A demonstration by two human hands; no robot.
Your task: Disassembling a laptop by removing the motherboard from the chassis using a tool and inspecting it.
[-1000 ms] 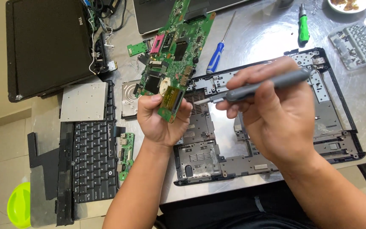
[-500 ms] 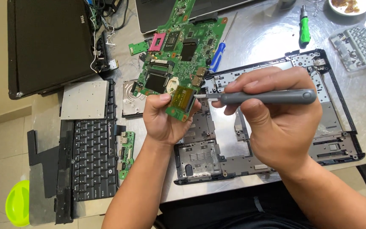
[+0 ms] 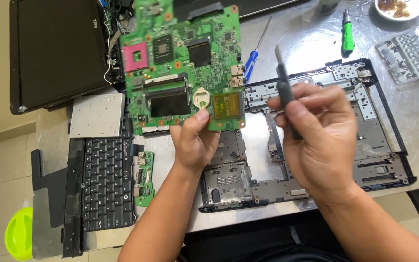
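Head view, left to right. Black laptop lid [image 3: 56, 51] lies at the surface's far-left corner; a silver drive [image 3: 97, 115] and a loose black keyboard [image 3: 107, 182] sit nearer you along the left edge, with a small green daughterboard [image 3: 144, 177] just beside the keyboard.

Your left hand [image 3: 195, 145] has its grip closed on the green motherboard [image 3: 183, 68], pinching it at its near edge, thumb up by the round coin-cell holder. The board is lifted off the surface and tilted face toward you, long axis running left-right, over the far-left part of the black laptop base [image 3: 316, 145].

Your right hand [image 3: 318, 140] has its grip closed around a dark grey screwdriver [image 3: 285, 94], shaft near upright, tip pointing to the far edge.

Key relation: the board lies left of the tool tip, apart, not touching. Its right edge with the silver ports is the closest part to the tip. Right hand is over the base's middle; left hand is the one on the board.

Past that: blue screwdriver [image 3: 252, 60], green screwdriver [image 3: 347, 34], clear bit case [image 3: 408, 56] at the far-right corner.
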